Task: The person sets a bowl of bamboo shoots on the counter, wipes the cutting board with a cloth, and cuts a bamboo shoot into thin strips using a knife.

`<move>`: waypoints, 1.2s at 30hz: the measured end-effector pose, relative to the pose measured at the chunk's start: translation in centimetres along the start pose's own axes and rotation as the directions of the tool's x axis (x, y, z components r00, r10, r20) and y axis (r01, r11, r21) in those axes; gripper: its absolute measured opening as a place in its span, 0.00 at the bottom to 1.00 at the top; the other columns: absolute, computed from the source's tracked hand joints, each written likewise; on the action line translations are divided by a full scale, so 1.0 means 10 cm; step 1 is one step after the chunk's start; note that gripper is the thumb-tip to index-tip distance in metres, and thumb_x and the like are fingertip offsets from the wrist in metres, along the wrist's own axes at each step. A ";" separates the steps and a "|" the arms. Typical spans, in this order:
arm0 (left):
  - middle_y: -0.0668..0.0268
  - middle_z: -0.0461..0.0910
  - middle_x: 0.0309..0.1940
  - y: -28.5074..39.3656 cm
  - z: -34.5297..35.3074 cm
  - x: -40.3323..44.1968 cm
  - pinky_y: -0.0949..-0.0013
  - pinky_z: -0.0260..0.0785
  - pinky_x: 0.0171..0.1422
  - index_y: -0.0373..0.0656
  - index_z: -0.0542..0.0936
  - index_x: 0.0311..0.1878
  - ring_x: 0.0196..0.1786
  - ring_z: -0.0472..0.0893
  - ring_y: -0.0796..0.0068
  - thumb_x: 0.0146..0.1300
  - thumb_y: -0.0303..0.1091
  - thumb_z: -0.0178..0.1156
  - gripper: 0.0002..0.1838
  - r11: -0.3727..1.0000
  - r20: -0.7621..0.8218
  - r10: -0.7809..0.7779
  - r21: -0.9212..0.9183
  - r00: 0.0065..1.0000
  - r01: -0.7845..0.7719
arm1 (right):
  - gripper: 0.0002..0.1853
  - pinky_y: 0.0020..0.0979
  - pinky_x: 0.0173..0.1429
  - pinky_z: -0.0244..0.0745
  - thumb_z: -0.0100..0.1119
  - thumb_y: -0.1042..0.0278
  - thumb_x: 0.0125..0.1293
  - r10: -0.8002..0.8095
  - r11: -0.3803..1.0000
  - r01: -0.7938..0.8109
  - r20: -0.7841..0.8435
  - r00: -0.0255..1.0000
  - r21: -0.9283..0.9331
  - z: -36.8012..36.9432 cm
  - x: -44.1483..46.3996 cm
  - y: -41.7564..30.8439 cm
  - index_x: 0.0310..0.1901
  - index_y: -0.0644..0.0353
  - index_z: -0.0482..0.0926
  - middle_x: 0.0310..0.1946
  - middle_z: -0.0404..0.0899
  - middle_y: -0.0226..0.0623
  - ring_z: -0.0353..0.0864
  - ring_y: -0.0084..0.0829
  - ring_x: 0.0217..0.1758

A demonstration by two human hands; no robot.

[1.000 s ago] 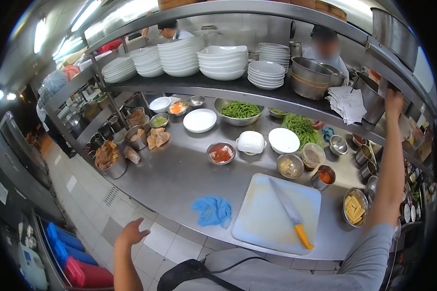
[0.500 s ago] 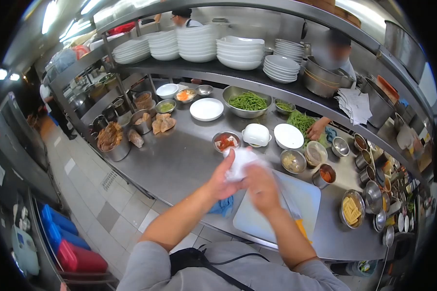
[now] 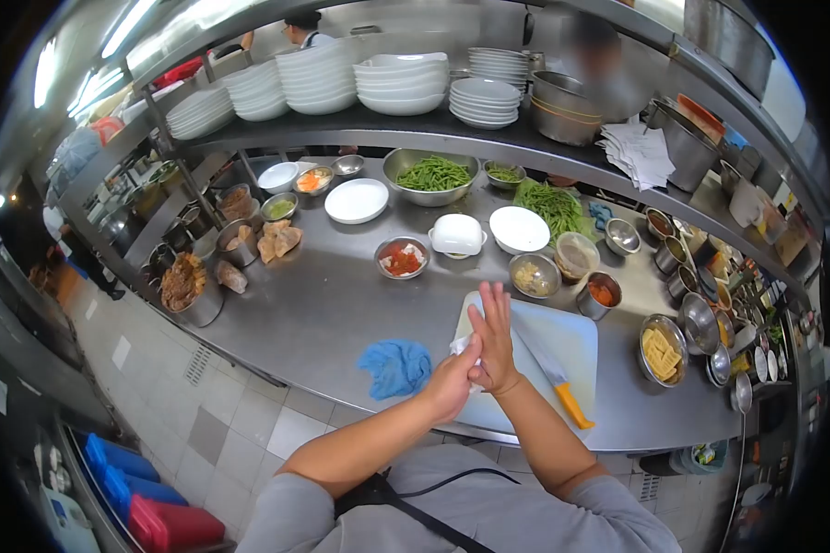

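"Head view: how are the hands placed?"

"The left hand (image 3: 448, 387) is curled, with a crumpled white paper wad (image 3: 459, 345) gripped in it; the right hand (image 3: 494, 341) is held open, fingers straight, its palm laid against the left. The wad is caught between them, above the left part of the white cutting board (image 3: 571, 336)."

"What could go wrong?"

"Shreds could be torn off by hard rubbing, and the board could be littered. The yellow-handled knife (image 3: 550, 370) lies unheld just right of the right forearm; by a careless rightward swing, its handle could be knocked or its edge met."

"And against the frame half a second ago?"

"The hands have been brought nearer the body, and the wad, then broadly exposed, is now mostly hidden. The blue cloth (image 3: 394, 369), then partly covered, has been left in plain sight."
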State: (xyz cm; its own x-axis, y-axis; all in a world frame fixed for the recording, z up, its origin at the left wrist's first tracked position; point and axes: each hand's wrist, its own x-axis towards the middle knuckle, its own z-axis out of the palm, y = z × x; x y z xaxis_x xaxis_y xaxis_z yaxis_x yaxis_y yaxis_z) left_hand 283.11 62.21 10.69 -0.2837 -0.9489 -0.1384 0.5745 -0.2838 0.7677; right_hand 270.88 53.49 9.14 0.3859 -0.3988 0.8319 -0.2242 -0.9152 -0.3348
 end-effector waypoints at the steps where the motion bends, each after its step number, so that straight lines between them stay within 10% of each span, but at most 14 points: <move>1: 0.63 0.67 0.82 -0.01 -0.04 -0.03 0.61 0.60 0.85 0.42 0.65 0.85 0.81 0.69 0.70 0.88 0.59 0.45 0.36 1.000 0.009 -0.015 -0.001 1.000 0.015 | 0.51 0.59 0.90 0.34 0.39 0.24 0.78 -0.050 0.987 0.048 -0.010 0.999 -0.151 0.03 -0.14 0.06 0.86 0.62 0.58 0.88 0.49 0.61 0.43 0.63 0.92; 4: 0.59 0.64 0.85 0.05 0.08 -0.18 0.61 0.56 0.87 0.40 0.64 0.85 0.85 0.65 0.64 0.89 0.57 0.44 0.36 0.993 -0.003 0.050 0.105 0.999 -0.049 | 0.54 0.54 0.92 0.34 0.37 0.21 0.79 0.398 0.885 -0.425 -0.168 0.902 -0.188 0.15 -0.31 0.14 0.88 0.61 0.51 0.90 0.44 0.59 0.41 0.59 0.93; 5: 0.56 0.65 0.84 0.13 0.15 -0.23 0.56 0.54 0.88 0.40 0.64 0.85 0.86 0.63 0.60 0.88 0.57 0.45 0.36 0.827 0.026 0.353 0.459 0.935 -0.325 | 0.54 0.54 0.92 0.34 0.37 0.21 0.79 0.404 0.880 -0.435 -0.184 0.896 -0.189 0.16 -0.26 0.11 0.88 0.61 0.51 0.90 0.44 0.59 0.41 0.59 0.93; 6: 0.53 0.65 0.84 0.19 0.18 -0.25 0.52 0.51 0.89 0.39 0.65 0.84 0.88 0.62 0.56 0.87 0.57 0.47 0.36 0.473 0.165 0.595 0.720 0.787 -0.508 | 0.54 0.51 0.92 0.34 0.35 0.20 0.79 0.778 0.600 -0.700 -0.078 0.624 0.387 0.13 -0.19 0.04 0.88 0.61 0.49 0.90 0.43 0.57 0.41 0.55 0.93; 7: 0.53 0.65 0.84 0.25 0.14 -0.24 0.52 0.51 0.89 0.39 0.65 0.84 0.88 0.62 0.56 0.87 0.57 0.47 0.36 0.475 0.169 0.588 0.720 0.791 -0.506 | 0.55 0.49 0.92 0.35 0.34 0.19 0.80 0.912 0.017 -0.654 0.257 0.320 0.756 0.08 -0.14 -0.05 0.89 0.61 0.47 0.91 0.42 0.54 0.42 0.52 0.93; 9: 0.48 0.62 0.85 0.34 0.03 -0.21 0.40 0.48 0.89 0.41 0.67 0.83 0.88 0.60 0.47 0.80 0.60 0.55 0.40 -0.451 0.627 0.417 0.771 0.658 -0.449 | 0.55 0.44 0.91 0.47 0.32 0.16 0.79 0.809 -0.334 -0.441 0.493 0.320 0.833 0.03 -0.04 -0.35 0.85 0.63 0.56 0.87 0.55 0.51 0.55 0.46 0.90; 11: 0.46 0.70 0.79 0.20 -0.21 -0.10 0.35 0.46 0.89 0.39 0.71 0.79 0.85 0.64 0.43 0.79 0.64 0.53 0.41 -0.396 0.628 0.398 0.775 0.669 -0.492 | 0.55 0.42 0.87 0.59 0.30 0.15 0.77 0.618 -0.449 -0.369 0.581 0.529 0.814 0.07 -0.01 -0.70 0.80 0.63 0.65 0.80 0.68 0.50 0.67 0.43 0.83; 16: 0.50 0.80 0.66 0.19 -0.62 -0.09 0.37 0.53 0.86 0.40 0.76 0.74 0.71 0.77 0.42 0.80 0.60 0.54 0.35 -0.303 0.595 0.488 0.802 0.639 -0.515 | 0.61 0.44 0.87 0.61 0.30 0.10 0.72 0.445 -0.377 -0.659 0.752 0.487 0.650 0.03 -0.30 -0.60 0.85 0.63 0.57 0.82 0.67 0.47 0.68 0.41 0.84; 22: 0.50 0.81 0.63 -0.10 -1.25 0.09 0.50 0.65 0.81 0.39 0.75 0.74 0.70 0.78 0.50 0.83 0.49 0.53 0.28 0.072 0.165 0.757 0.941 0.633 -0.331 | 0.54 0.40 0.76 0.72 0.29 0.15 0.78 0.519 0.595 -0.790 0.679 0.520 0.150 -0.18 -0.31 -0.93 0.74 0.62 0.78 0.70 0.81 0.48 0.78 0.36 0.75; 25: 0.57 0.85 0.56 -0.13 -1.00 0.03 0.60 0.75 0.68 0.37 0.73 0.78 0.59 0.84 0.64 0.88 0.52 0.46 0.31 0.547 -0.062 0.467 0.804 0.882 -0.232 | 0.46 0.31 0.49 0.84 0.35 0.22 0.82 0.604 0.529 -0.748 0.441 0.664 0.402 -0.01 -0.45 -0.89 0.43 0.61 0.89 0.38 0.90 0.42 0.90 0.32 0.41; 27: 0.60 0.85 0.50 -0.08 -0.47 -0.27 0.67 0.75 0.60 0.39 0.72 0.80 0.51 0.82 0.72 0.89 0.52 0.44 0.31 0.817 -0.012 0.199 0.554 0.980 -0.159 | 0.45 0.30 0.30 0.77 0.41 0.26 0.83 0.471 -0.474 -0.433 0.636 0.611 0.767 0.16 -0.66 -0.71 0.21 0.61 0.81 0.22 0.83 0.42 0.84 0.33 0.24; 32: 0.70 0.81 0.35 0.09 -0.30 -0.45 0.81 0.69 0.43 0.43 0.70 0.83 0.33 0.75 0.87 0.90 0.51 0.37 0.31 0.977 0.282 -0.156 0.184 0.947 0.107 | 0.40 0.31 0.23 0.74 0.48 0.37 0.86 0.839 0.211 -0.704 0.245 0.487 0.678 0.07 -0.39 -1.20 0.20 0.59 0.81 0.14 0.78 0.42 0.79 0.33 0.15; 35: 0.65 0.85 0.44 -0.13 -0.32 -0.35 0.76 0.74 0.55 0.43 0.72 0.82 0.44 0.81 0.81 0.90 0.50 0.35 0.31 0.938 0.243 -0.116 0.345 0.963 0.026 | 0.34 0.32 0.23 0.71 0.56 0.48 0.86 0.703 0.706 -0.642 -0.189 0.685 0.298 0.08 -0.54 -1.30 0.21 0.62 0.83 0.14 0.77 0.44 0.78 0.30 0.16; 36: 0.61 0.81 0.59 -0.08 -0.31 -0.32 0.70 0.69 0.69 0.40 0.72 0.81 0.60 0.78 0.75 0.90 0.50 0.37 0.31 0.913 0.292 -0.065 0.404 0.954 -0.062 | 0.19 0.38 0.37 0.79 0.63 0.57 0.82 0.780 0.624 -0.759 -0.097 0.618 0.184 -0.08 -0.56 -1.39 0.34 0.62 0.88 0.31 0.88 0.48 0.86 0.36 0.33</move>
State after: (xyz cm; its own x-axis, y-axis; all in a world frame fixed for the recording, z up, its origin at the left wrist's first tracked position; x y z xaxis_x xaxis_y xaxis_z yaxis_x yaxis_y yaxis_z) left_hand 285.95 65.01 8.60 -0.5320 -0.8467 0.0010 0.2318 -0.1445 0.9620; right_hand 271.13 68.49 9.52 -0.0237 -0.9550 0.2955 -0.2682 -0.2787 -0.9222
